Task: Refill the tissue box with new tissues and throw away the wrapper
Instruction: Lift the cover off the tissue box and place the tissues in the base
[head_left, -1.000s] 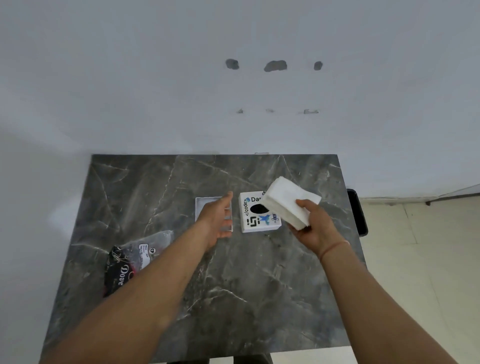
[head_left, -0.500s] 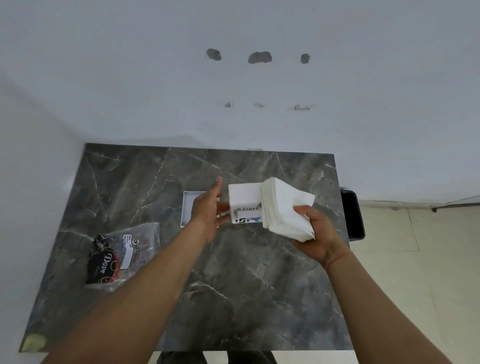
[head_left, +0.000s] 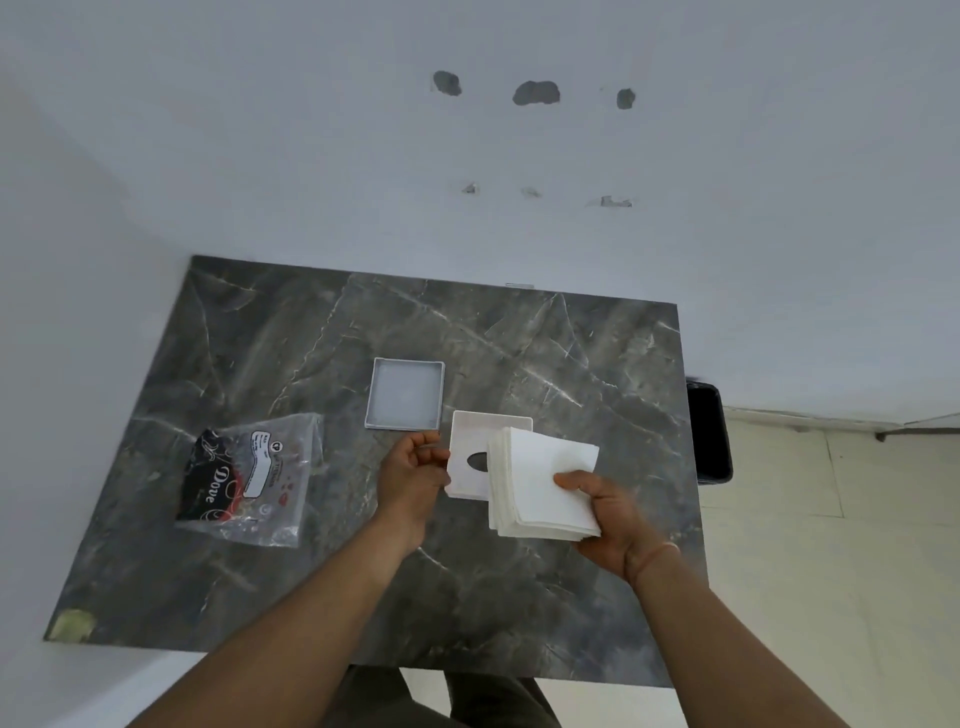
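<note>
Both forearms are reached out over the table (head_left: 322, 332), hands level and close together. The left hand (head_left: 410, 478) is turned palm inward, fingers curled and pinched on the left edge of the box (head_left: 470, 441), which is held up off the marble with its open inside and oval slot faced toward the camera. The right hand (head_left: 610, 512) is cupped palm-up from below; its thumb is laid across the top sheet and the other fingers are hidden beneath, so the tissues (head_left: 540, 480) are clamped as a slightly fanned stack. The stack's left edge is overlapped across the right part of the box, covering half the slot; whether the two are touching cannot be told. The lid (head_left: 406, 394) is lying flat on the table just beyond the left fingertips, apart from them. The wrapper (head_left: 254, 478) is lying crumpled well to the left. A black bin (head_left: 709, 431) is seen past the table's right edge.
</note>
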